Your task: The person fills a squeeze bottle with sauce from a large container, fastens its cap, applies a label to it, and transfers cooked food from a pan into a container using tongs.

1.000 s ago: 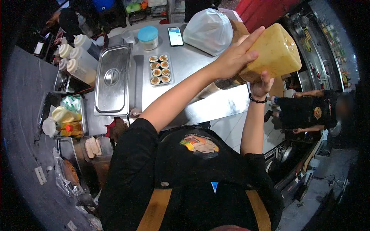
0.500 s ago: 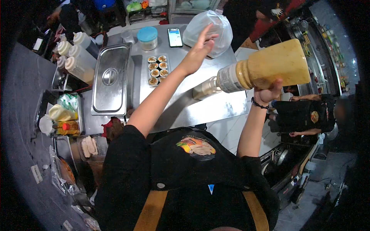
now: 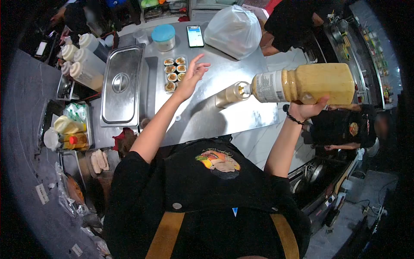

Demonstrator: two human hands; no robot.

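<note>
And here's the right hand [image 3: 308, 110] under the big bottle [image 3: 308, 82], its grip wrapped against the yellow underside and bearing the load! The bottle lies almost on its side, well off the surface [image 3: 202, 125], label [image 3: 267, 86] towards the neck, base out to the right. Its mouth is right up at the top of the small container [image 3: 227, 97], where a dab of yellow shows; whether the two rims actually touch, I can't tell. That container stands on the bright metal, a shadow stretching off to its left.

Over to the left hand [image 3: 194, 77], with nothing in it: grip spread loose, above the surface, between the small container and the sliced rolls [image 3: 170, 69], partly covering their lower right corner. Beyond it, the phone [image 3: 195, 36] is lit, flanked by the blue-lidded tub [image 3: 163, 38] and the bulging white bag [image 3: 233, 33]. Out left, the lidded steel pan [image 3: 122, 86], and past that, a cluster of squeeze bottles [image 3: 86, 77]! Another person [image 3: 334, 129] in dark clothes is over on the right.
</note>
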